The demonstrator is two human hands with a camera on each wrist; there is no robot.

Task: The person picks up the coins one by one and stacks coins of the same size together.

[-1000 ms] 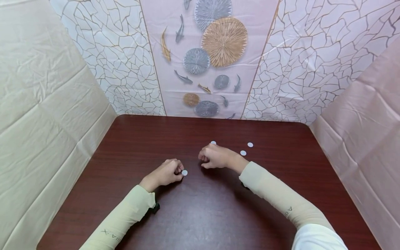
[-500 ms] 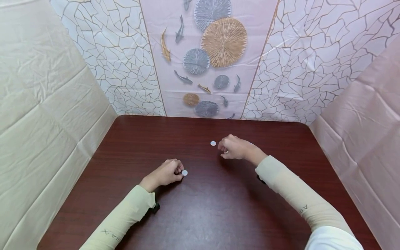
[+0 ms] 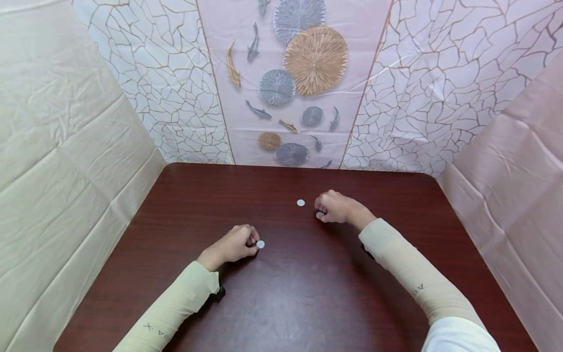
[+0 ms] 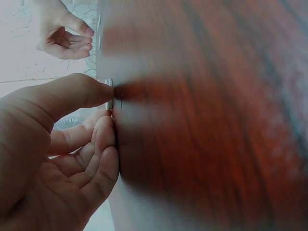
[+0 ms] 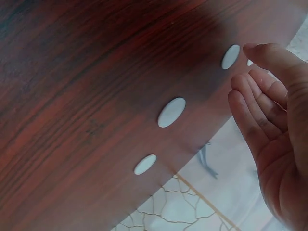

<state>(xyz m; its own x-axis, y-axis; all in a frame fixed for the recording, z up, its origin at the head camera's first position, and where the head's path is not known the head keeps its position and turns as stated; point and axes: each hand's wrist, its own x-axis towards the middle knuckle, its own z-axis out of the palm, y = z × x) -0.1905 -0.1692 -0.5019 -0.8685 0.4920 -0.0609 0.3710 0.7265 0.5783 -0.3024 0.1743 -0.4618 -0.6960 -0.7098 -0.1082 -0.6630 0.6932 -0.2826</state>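
Note:
My left hand [image 3: 235, 243] rests low on the dark wooden table, pinching a small flat white disc [image 3: 261, 244] by its edge between thumb and fingers. Seen edge-on in the left wrist view, that disc [image 4: 109, 98] sits at the thumb tip. Farther right, my right hand [image 3: 338, 208] hovers over the tabletop, thumb apart from loosely bent fingers. Right at its fingertips lies another white disc [image 5: 231, 57]. Two more discs, a middle one [image 5: 172, 112] and a smaller-looking one [image 5: 145, 164], show in the right wrist view; hand and forearm hide them in the head view.
One white disc [image 3: 301, 202] lies left of the right hand, toward the back of the table [image 3: 198, 190]. Patterned cloth [image 3: 281, 122] hangs behind the back edge, and pale cloth [image 3: 57, 161] lines both sides.
The right hand has moved right and slightly back, uncovering the disc at the back middle and coming to the disc now at its fingertips. My left hand has stayed in place.

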